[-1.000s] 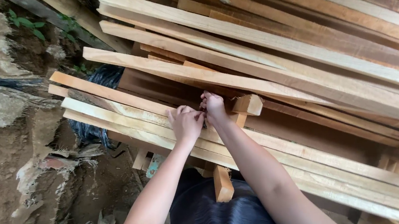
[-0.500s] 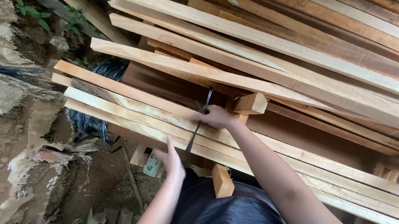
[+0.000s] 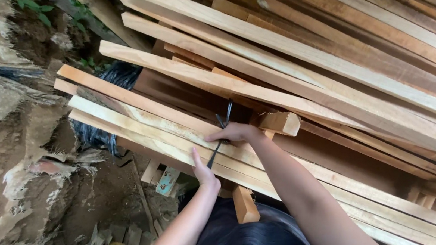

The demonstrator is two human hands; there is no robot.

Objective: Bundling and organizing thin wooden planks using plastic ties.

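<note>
Outdoor lumber stack [image 3: 331,60], dirt at left. Right hand [image 3: 234,133] clenched on thin dark metal tool [image 3: 218,137]; left hand [image 3: 203,170] open against plank edge [image 3: 166,150]. Risk: tool slips, jabs left hand; splinters.

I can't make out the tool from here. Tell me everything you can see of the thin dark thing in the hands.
The thin dark tool looks like slim black metal, forked at its upper end. It lies slanted across the pale wooden planks. The right hand grips its middle; the left hand meets its lower end. Its exact kind is unclear.

hands [image 3: 221,149] on the plank stack [image 3: 332,71], dirt bank [image 3: 4,163] to its left
</note>
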